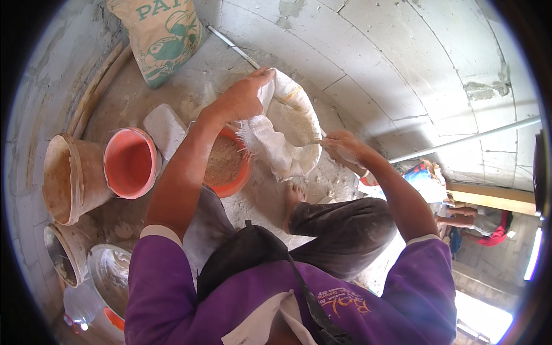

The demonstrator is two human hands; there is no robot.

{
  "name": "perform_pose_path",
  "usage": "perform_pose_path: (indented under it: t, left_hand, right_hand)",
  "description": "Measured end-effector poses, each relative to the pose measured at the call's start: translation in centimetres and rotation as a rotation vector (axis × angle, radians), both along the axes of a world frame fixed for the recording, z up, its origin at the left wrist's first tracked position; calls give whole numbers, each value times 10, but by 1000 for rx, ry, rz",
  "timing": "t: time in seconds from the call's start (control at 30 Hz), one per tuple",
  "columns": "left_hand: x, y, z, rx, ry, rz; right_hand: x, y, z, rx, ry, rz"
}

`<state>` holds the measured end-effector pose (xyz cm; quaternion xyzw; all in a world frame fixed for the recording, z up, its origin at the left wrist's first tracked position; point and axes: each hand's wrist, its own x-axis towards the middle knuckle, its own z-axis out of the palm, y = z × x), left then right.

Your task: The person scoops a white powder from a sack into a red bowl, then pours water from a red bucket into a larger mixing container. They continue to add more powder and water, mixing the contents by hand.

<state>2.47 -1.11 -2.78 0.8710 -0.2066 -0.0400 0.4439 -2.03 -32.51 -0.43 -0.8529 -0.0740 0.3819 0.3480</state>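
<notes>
White woven sack: it sits on the dusty floor [265,198] in front of the person, the sack [267,141] gaping upward, its frayed edge folded over toward the orange tub.
Pale grainy material: it lies inside the sack [292,122], visible because the mouth is spread wide.
Left hand: clenched on the far-left rim [244,99], bunching the cloth; this probably keeps the limp mouth from falling shut.
Right hand: at the right rim [346,146], closed around what looks like a tool handle [360,171]; I cannot tell whether it also pinches the cloth.
Orange tub: just left of the sack [246,174], partly behind the left forearm, holding brownish grains; standing so close, it seems placed within easy reach.
Bare foot: planted near the sack's lower side [295,197], perhaps steadying the crouch.
Buckets: a red bucket [129,167] and a big beige bucket [95,178] stand side by side at left, apparently parked out of the way.
Paper sack: tan with green print [164,43], upright near the wall.
Wall edge: a thin pole [233,46] lies on the floor beyond the woven sack.
Co-worker: forearms [459,218] show at far right, well apart.
</notes>
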Motion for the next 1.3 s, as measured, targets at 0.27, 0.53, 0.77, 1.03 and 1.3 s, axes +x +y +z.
perform_pose_path:
  t: [0.27, 0.53, 0.77, 1.03, 1.3]
  left_hand:
    - [11, 12, -28, -33, 35, 84]
    - [24, 29, -36, -197, 319, 256]
    - [17, 44, -23, -80, 218, 205]
    - [9, 39, -23, -63, -3, 143]
    - [5, 37, -16, -9, 6, 183]
  right_hand:
    - [-8, -12, 51, 43, -358, 242]
    - [-26, 37, 107, -174, 124, -71]
    - [-37, 89, 61, -92, 163, 226]
    - [-57, 163, -68, -123, -252, 611]
    - [-98, 185, -87, -332, -763, 611]
